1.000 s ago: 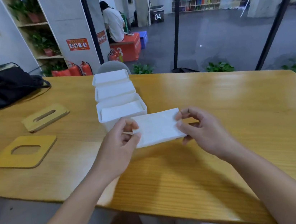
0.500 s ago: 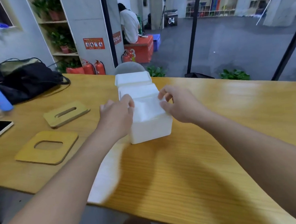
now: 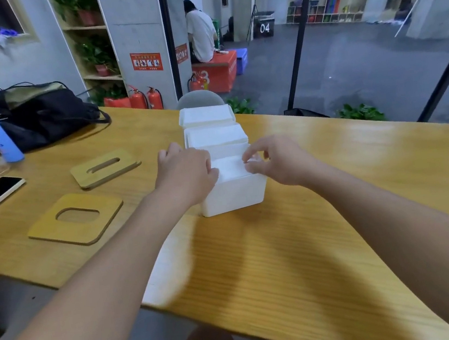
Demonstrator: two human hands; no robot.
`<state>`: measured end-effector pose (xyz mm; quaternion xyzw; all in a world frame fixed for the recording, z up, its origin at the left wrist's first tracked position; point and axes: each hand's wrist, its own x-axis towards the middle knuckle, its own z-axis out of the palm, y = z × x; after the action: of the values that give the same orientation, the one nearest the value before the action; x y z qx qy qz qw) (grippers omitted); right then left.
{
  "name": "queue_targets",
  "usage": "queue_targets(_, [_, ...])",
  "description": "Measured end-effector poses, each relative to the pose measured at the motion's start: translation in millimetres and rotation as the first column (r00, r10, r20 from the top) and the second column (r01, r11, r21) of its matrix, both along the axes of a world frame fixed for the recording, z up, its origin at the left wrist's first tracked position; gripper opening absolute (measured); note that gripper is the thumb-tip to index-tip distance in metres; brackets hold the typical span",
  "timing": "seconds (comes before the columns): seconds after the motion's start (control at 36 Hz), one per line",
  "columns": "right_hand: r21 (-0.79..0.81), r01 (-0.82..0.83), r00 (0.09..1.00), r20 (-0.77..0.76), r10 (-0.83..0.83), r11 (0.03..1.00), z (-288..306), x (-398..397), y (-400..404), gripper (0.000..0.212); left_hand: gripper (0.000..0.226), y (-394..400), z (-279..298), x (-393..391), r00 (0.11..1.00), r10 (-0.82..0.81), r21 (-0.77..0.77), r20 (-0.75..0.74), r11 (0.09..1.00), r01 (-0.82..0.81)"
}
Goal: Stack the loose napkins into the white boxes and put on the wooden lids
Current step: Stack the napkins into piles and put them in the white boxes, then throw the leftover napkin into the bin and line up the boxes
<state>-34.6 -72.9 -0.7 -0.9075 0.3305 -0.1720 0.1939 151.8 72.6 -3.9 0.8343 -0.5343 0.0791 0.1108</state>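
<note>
Left hand (image 3: 187, 174): I see its fingers curled on the napkin (image 3: 228, 167), at its left edge.
Right hand (image 3: 276, 160): fingers pinch the napkin's right edge.
Napkin: atop the nearest of 3 white boxes (image 3: 235, 194).
Wooden lids (image 3: 77, 217): 2, left on the surface (image 3: 337, 212).

3 boxes (image 3: 215, 142) in row front-to-back; 2 lids (image 3: 89, 196) left of them
</note>
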Motion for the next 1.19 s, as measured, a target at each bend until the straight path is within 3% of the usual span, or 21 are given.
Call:
queue_targets(0.17, [0.000, 0.033, 0.992, 0.123, -0.032, 0.999, 0, -18, 10, 0.027, 0.022, 4, 4, -8, 0.998, -0.066, -0.207, 0.011, 0.976, 0.067])
queue_targets(0.25, [0.003, 0.027, 0.987, 0.156, -0.027, 1.000, 2, -32, 19, 0.035, 0.009, 7, 1, -25, 0.973, -0.219, -0.374, -0.074, 0.911, 0.177])
queue_targets(0.36, [-0.034, 0.023, 0.977, 0.214, -0.015, 0.999, 0, -57, 34, 0.041, 0.024, 12, -1, -75, 0.885, -0.445, -0.513, -0.137, 0.796, 0.321])
queue_targets(0.47, [-0.018, 0.080, 0.963, 0.260, -0.073, 0.997, -19, -100, 46, 0.037, 0.014, 6, -23, -133, 0.818, -0.541, -0.489, -0.195, 0.777, 0.397])
queue_targets(0.67, [0.065, 0.278, 0.927, 0.244, -0.285, 0.958, -81, -187, 46, 0.045, 0.019, -28, -85, -192, 0.757, -0.451, -0.365, -0.473, 0.882, 0.297])
queue_targets(0.81, [0.119, 0.371, 0.881, 0.269, -0.390, 0.921, -97, -206, 27, 0.042, 0.016, -61, -93, -203, 0.801, -0.460, -0.290, -0.382, 0.883, 0.369])
queue_targets(0.92, [0.006, 0.381, 0.912, 0.163, -0.377, 0.924, -99, -199, 5, 0.042, 0.017, -95, -95, -197, 0.854, -0.434, -0.221, -0.286, 0.897, 0.382])
queue_targets(1.19, [-0.088, 0.333, 0.943, 0.014, -0.333, 0.939, -95, -194, -81, 0.036, 0.023, -175, -95, -177, 0.874, -0.403, -0.146, -0.272, 0.915, 0.377])
